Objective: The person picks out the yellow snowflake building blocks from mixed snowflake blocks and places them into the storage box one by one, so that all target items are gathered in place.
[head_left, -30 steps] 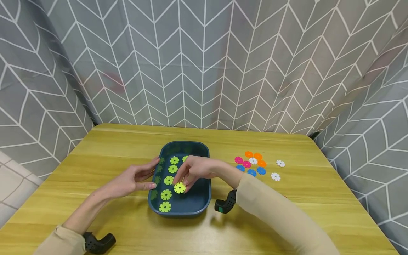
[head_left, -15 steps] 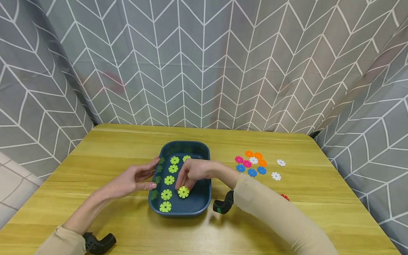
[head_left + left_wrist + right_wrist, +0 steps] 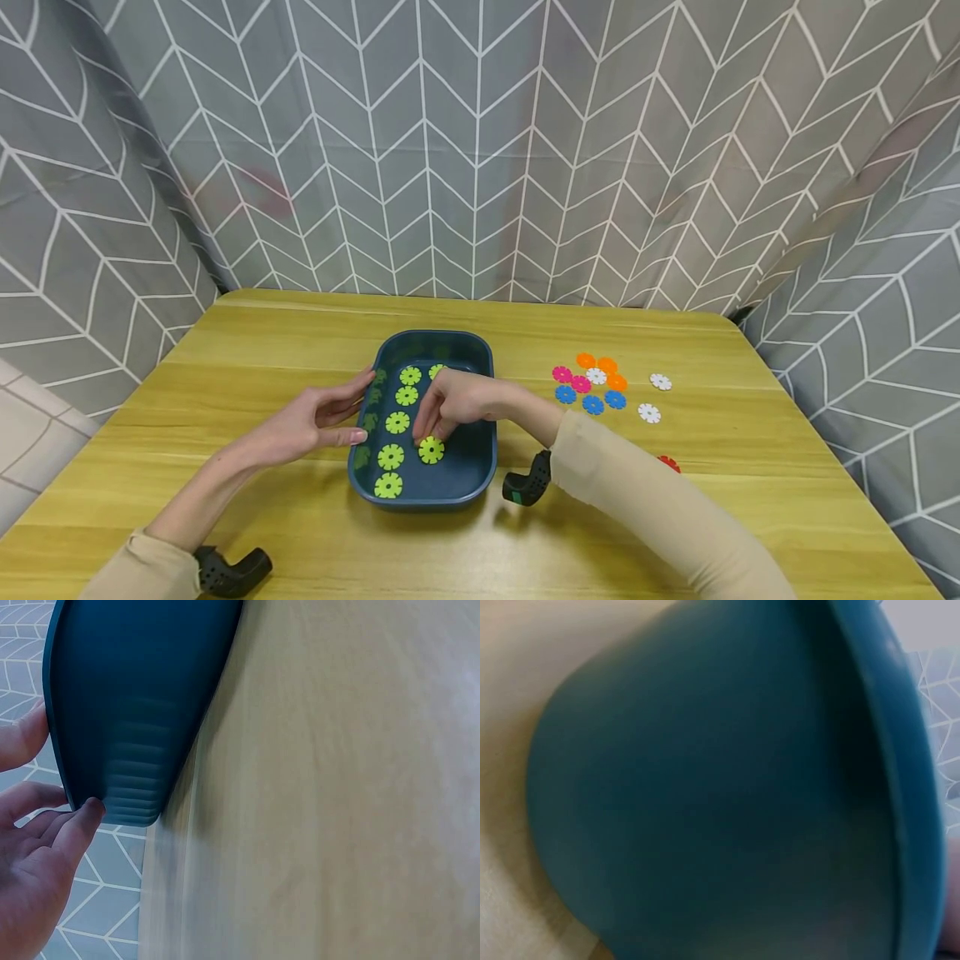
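A dark blue tray (image 3: pixel 457 487) sits on the table, with several yellow-green notched discs (image 3: pixel 390 457) in a column along its left side. My left hand (image 3: pixel 311 423) holds the tray's left rim; in the left wrist view its thumb reaches over the rim and fingertips (image 3: pixel 91 808) touch the outer wall. My right hand (image 3: pixel 457 400) reaches down inside the tray, its fingertips pinching a yellow-green notched disc (image 3: pixel 431 450) low near the floor. It partly covers another disc (image 3: pixel 435 370) behind it. The tray's outside (image 3: pixel 705 787) fills the right wrist view, hiding the right fingers.
Right of the tray lie loose orange (image 3: pixel 607 366), pink (image 3: pixel 562 375), blue (image 3: pixel 593 405) and white discs (image 3: pixel 648 413). A red disc (image 3: pixel 670 463) shows partly beyond the right sleeve (image 3: pixel 645 492). A patterned curtain (image 3: pixel 480 150) hangs behind the wooden table (image 3: pixel 300 333).
My right hand has moved the yellow-green disc slightly right and toward me inside the tray, then stayed nearly still. The red disc has come into view beside the sleeve. My left hand stays put.
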